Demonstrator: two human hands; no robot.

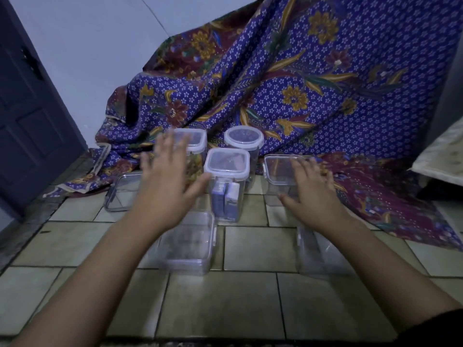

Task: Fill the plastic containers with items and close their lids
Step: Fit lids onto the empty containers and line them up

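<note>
Several clear plastic containers stand on a tiled floor. A tall square one (226, 186) in the middle has its lid on and holds blue and white boxes. Behind it are a round lidded container (244, 137) and a square lidded one (193, 141). My left hand (166, 176) hovers, blurred, with spread fingers in front of that back-left container. My right hand (310, 194) is spread open over a low clear container (278, 171) at the right. Near me sit a low lidded container (190, 244) and another clear one (318, 254) partly under my right forearm.
A clear container (120, 191) lies at the left on the tiled floor (225, 304). A blue and maroon batik cloth (313, 83) drapes behind and to the right. A dark door (30, 116) stands at the left, and a pale cushion edge (443, 156) at the far right.
</note>
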